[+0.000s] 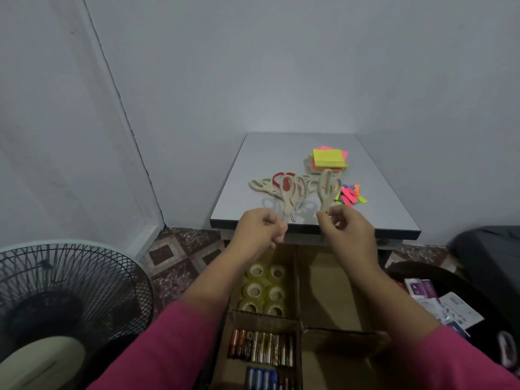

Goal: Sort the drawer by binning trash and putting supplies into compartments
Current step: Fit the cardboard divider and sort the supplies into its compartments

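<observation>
My left hand (260, 229) pinches the lower end of a beige wooden cut-out shape (287, 197) above the table's near edge. My right hand (347, 229) pinches a second beige cut-out, shaped like a cactus (327, 190), and holds it upright. More beige cut-outs and a red piece (284, 182) lie in a heap on the grey table (253, 170). A stack of yellow and pink sticky notes (329, 159) sits further back. Bright paper strips (350, 195) lie to the right of the cactus shape. Below my arms a cardboard divider box (329, 280) holds tape rolls (264, 289) and batteries (261, 349) in separate compartments.
A black floor fan (64, 302) stands at the lower left. A dark bin (464, 313) at the lower right holds paper scraps and wrappers (439, 302). The right-hand compartments of the box look bare. Walls enclose the table at the back and on the left.
</observation>
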A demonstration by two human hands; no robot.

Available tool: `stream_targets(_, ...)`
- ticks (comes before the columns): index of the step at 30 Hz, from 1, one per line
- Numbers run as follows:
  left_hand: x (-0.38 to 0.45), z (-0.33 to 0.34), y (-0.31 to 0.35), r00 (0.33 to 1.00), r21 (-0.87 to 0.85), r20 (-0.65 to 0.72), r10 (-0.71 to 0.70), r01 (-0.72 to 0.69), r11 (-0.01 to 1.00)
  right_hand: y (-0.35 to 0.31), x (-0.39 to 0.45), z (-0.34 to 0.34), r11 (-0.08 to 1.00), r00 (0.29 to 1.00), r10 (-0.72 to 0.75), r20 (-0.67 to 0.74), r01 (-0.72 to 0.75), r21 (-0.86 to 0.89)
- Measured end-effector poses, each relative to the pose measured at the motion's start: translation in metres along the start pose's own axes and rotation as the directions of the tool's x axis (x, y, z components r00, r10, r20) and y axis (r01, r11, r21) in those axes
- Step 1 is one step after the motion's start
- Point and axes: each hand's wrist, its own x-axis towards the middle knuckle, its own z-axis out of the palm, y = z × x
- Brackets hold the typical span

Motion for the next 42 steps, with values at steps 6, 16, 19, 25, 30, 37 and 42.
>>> stream_targets(6, -0.053, 0.02, -0.049, 0.948, 0.058, 0.289, -0.133, 0.121, 0.991, 0.058, -0.057, -0.024, 0.982, 0.989, 0.037, 0.142, -0.01, -0.187)
stream_targets(16, -0.039, 0.094, -0.049, 0.965, 0.565, 0.166, -0.203, 0.075, 0.822, 0.092, -0.057, -0.024, 0.865, 0.882, 0.32, 0.346, -0.123, -0.487)
stream_targets(19, -0.032, 0.118, -0.052, 0.956, 0.705, 0.213, -0.2, -0.008, 0.709, 0.095, -0.057, -0.017, 0.806, 0.866, 0.335, 0.371, -0.06, -0.588)
stream_targets(25, -0.016, 0.148, -0.067, 0.887, 0.844, 0.26, -0.383, -0.016, 0.536, 0.097, -0.059, -0.012, 0.75, 0.879, 0.334, 0.341, -0.03, -0.66)
stream_targets(30, -0.007, 0.151, -0.071, 0.847, 0.895, 0.288, -0.447, -0.071, 0.441, 0.098, -0.057, -0.007, 0.688, 0.833, 0.432, 0.346, -0.056, -0.724)
stream_targets(37, -0.011, 0.143, -0.063, 0.869, 0.9, 0.354, -0.346, -0.216, 0.378, 0.097, -0.056, -0.007, 0.63, 0.786, 0.491, 0.375, -0.023, -0.776)
stream_targets(42, -0.011, 0.104, -0.064, 0.939, 0.713, 0.25, 0.234, -0.343, 0.611, 0.106, -0.054, -0.007, 0.669, 0.782, 0.486, 0.39, -0.047, -0.742)
